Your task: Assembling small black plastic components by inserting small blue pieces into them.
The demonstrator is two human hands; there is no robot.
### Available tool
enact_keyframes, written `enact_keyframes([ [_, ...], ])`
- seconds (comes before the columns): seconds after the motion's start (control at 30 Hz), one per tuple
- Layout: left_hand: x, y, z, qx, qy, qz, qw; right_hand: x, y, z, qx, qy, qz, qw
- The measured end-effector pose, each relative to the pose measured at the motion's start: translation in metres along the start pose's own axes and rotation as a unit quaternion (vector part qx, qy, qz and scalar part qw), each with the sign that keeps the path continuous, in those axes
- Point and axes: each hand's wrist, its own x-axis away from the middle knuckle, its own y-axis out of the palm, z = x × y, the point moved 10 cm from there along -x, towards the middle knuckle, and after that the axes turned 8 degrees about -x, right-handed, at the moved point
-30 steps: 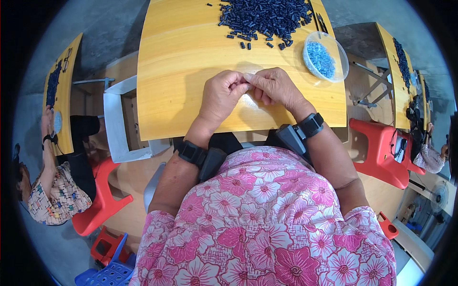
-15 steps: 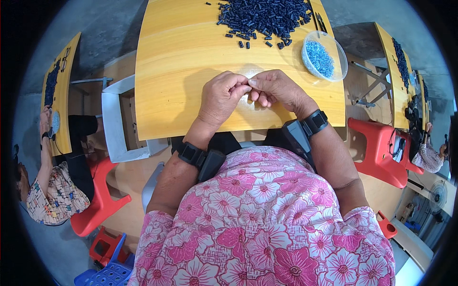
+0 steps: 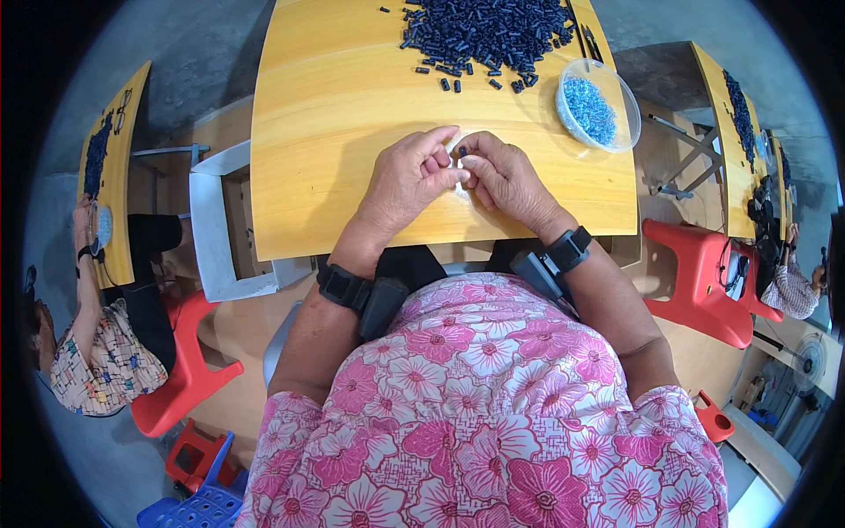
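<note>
Over the near half of the yellow table my two hands meet almost fingertip to fingertip. Between the thumb and forefinger of my right hand [image 3: 515, 185] is a small dark plastic piece [image 3: 462, 151], mostly covered by the fingers. My left hand [image 3: 400, 180] is just left of it, thumb and forefinger spread apart, other fingers curled; I see nothing held there. A heap of short dark blue-black plastic tubes [image 3: 484, 35] lies at the table's far side. To its right stands a clear round tub [image 3: 627, 132] with many tiny blue translucent parts [image 3: 590, 107].
Tweezers [image 3: 591, 42] and a thin dark stick lie beside the heap on the yellow table [image 3: 326, 167]. An open white box [image 3: 211, 229] is left of the table. Red stools [image 3: 695, 282] stand on both sides. Other people sit at tables far left and far right.
My left thumb and forefinger have parted from the pinch by my right hand. The dark piece now shows at my right fingertips. Both hands have shifted only slightly.
</note>
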Motion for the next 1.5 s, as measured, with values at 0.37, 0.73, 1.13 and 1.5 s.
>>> enact_keyframes([
  [0.37, -0.001, 0.014, 0.012, -0.061, 0.011, -0.052, 0.997, 0.007, 0.005, -0.015, 0.149, -0.194, 0.030, 0.969],
  [0.73, -0.003, 0.012, 0.009, -0.059, -0.003, -0.048, 0.997, 0.006, 0.006, -0.015, 0.140, -0.192, 0.034, 0.971],
  [1.13, -0.003, 0.013, 0.002, -0.007, -0.024, -0.048, 0.999, 0.007, 0.004, -0.016, 0.131, -0.215, 0.047, 0.967],
  [1.5, -0.001, 0.012, 0.014, -0.078, 0.014, -0.043, 0.996, 0.007, 0.007, -0.014, 0.154, -0.212, 0.046, 0.964],
])
